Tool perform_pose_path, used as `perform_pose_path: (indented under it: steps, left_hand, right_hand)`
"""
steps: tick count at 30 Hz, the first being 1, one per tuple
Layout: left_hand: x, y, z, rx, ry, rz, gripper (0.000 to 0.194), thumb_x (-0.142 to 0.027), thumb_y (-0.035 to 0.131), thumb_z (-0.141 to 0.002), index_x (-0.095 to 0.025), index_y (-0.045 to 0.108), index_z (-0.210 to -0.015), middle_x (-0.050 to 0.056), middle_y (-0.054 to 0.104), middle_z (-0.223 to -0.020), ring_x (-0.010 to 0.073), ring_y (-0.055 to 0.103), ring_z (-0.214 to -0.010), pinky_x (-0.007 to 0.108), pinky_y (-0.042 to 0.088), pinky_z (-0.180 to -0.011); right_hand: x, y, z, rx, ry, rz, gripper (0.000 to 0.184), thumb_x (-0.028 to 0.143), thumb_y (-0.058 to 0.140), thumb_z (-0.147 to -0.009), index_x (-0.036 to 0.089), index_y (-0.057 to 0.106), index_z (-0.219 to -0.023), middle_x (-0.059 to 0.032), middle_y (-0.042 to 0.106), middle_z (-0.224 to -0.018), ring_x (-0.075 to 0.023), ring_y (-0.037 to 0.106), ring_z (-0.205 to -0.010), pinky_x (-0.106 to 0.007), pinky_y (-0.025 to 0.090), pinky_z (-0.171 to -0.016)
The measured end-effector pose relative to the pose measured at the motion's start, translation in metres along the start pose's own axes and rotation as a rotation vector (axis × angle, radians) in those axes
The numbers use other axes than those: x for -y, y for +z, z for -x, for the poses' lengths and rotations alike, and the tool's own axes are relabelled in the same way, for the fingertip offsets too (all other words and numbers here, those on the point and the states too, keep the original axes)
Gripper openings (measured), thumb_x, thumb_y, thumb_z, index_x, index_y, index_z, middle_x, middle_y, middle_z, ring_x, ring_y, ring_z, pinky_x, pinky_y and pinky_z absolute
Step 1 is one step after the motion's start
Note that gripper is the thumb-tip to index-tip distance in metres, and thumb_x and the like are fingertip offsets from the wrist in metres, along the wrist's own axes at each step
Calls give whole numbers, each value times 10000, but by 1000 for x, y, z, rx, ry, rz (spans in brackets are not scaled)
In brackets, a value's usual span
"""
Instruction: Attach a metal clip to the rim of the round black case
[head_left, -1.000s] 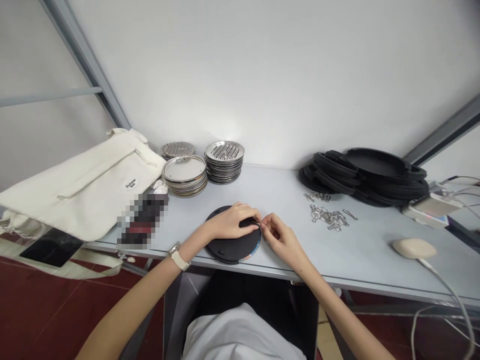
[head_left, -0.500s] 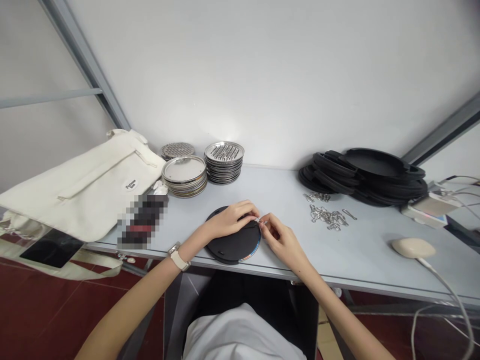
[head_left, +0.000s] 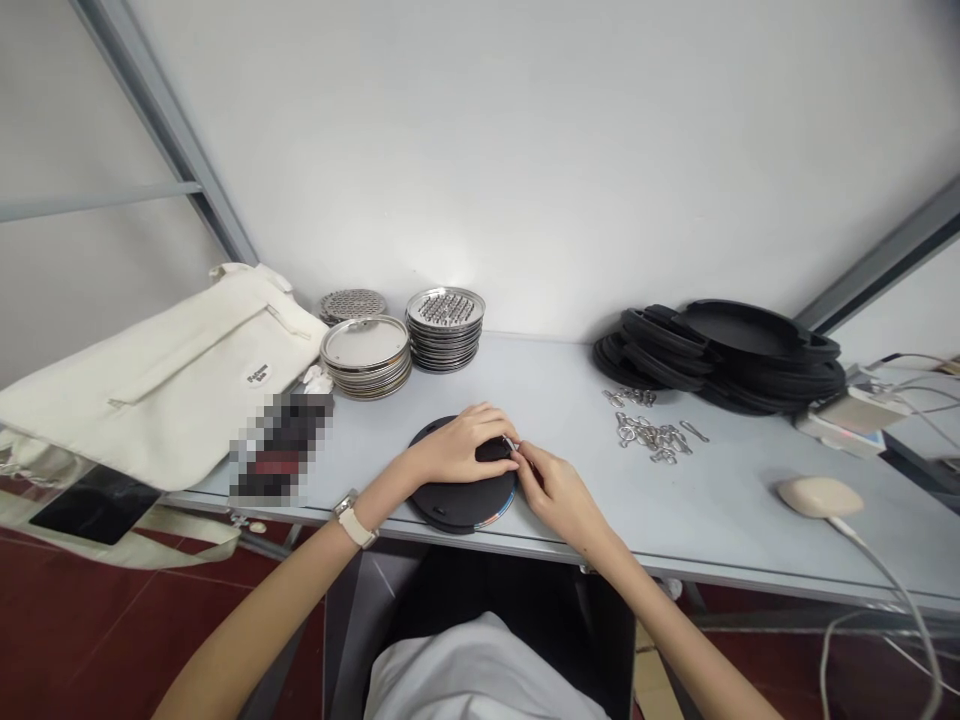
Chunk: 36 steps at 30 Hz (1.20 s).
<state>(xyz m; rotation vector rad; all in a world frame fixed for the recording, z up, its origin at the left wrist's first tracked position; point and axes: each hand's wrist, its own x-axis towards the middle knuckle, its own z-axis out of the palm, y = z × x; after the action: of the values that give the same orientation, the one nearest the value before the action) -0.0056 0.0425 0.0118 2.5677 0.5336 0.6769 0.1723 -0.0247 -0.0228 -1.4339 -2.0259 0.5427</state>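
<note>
A flat black round case [head_left: 454,505] with a coloured strip along its right rim lies at the table's front edge. My left hand [head_left: 469,445] is curled over its top, wrist at the left, with fingertips and thumb at the far right rim. At that same rim my right hand [head_left: 551,485] is closed in a pinch on a small silver metal clip [head_left: 510,444], mostly hidden by the fingers. Similar loose metal clips [head_left: 652,435] lie in a small heap to the right of my hands.
Stacked metal grater discs [head_left: 446,330] and plain-topped metal discs [head_left: 366,345] stand at the back left. Black round trays [head_left: 735,345] are piled at the back right. A cream bag [head_left: 172,385] lies left; a white corded device [head_left: 820,496] sits right.
My left thumb has moved away from the fingers and lower over the case. My right hand has shifted slightly left and closer against the rim, with the clip between its fingers.
</note>
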Motion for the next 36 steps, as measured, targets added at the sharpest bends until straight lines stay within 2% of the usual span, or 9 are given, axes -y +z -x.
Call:
perform_pose_path:
  steps: [3, 8, 15, 21, 25, 31, 36]
  left_hand:
    - [-1, -1, 1, 22, 0, -3, 222, -142, 544, -825, -173, 543, -1045, 57, 597, -1009, 194, 534, -997, 336, 391, -957]
    - [-3, -1, 2, 40, -22, 31, 281, -132, 550, -823, -183, 518, -1098, 53, 609, -1049, 191, 552, -1004, 316, 407, -928]
    - [-1, -1, 2, 60, -18, 49, 243, -138, 518, -868, -181, 509, -1107, 56, 612, -1065, 182, 554, -1004, 315, 391, -937]
    - [-1, -1, 1, 92, -4, 39, 226, -149, 517, -881, -192, 503, -1103, 53, 615, -1070, 186, 563, -1019, 343, 353, -967]
    - [-1, -1, 2, 85, 4, 54, 210, -146, 500, -889, -185, 496, -1096, 59, 605, -1060, 179, 556, -1008, 324, 372, -948]
    - [-1, 0, 3, 69, -16, 75, 318, -159, 501, -887, -195, 410, -1189, 66, 605, -1085, 187, 543, -1044, 332, 377, -949]
    - [0, 1, 3, 86, -70, 91, 331, -181, 490, -886, -198, 350, -1185, 83, 582, -1112, 205, 537, -1069, 345, 399, -925]
  right_hand:
    - [0, 0, 0, 3, -4, 28, 259, 284, 297, -971, 206, 497, -827, -18, 596, -739, -153, 525, -624, -252, 347, -596]
    - [1, 2, 1, 2, -13, 111, 236, 266, 313, -962, 194, 508, -849, -24, 597, -726, -163, 544, -631, -257, 355, -598]
    - [3, 1, 2, 1, 11, 169, 291, 270, 285, -972, 180, 554, -909, -53, 630, -776, -178, 582, -681, -266, 375, -624]
    - [2, 1, 2, 31, 65, 191, 333, 282, 266, -978, 181, 561, -861, -60, 648, -798, -186, 603, -720, -272, 382, -651]
    - [3, 0, 0, 43, 75, 193, 343, 287, 257, -981, 189, 553, -839, -53, 655, -808, -184, 609, -736, -266, 381, -659]
    - [4, -1, 0, 55, 81, 189, 347, 275, 253, -981, 189, 569, -866, -55, 664, -828, -180, 607, -738, -261, 376, -659]
    - [4, -1, 0, 52, 82, 198, 348, 267, 257, -980, 191, 568, -843, -49, 664, -815, -174, 599, -719, -257, 367, -646]
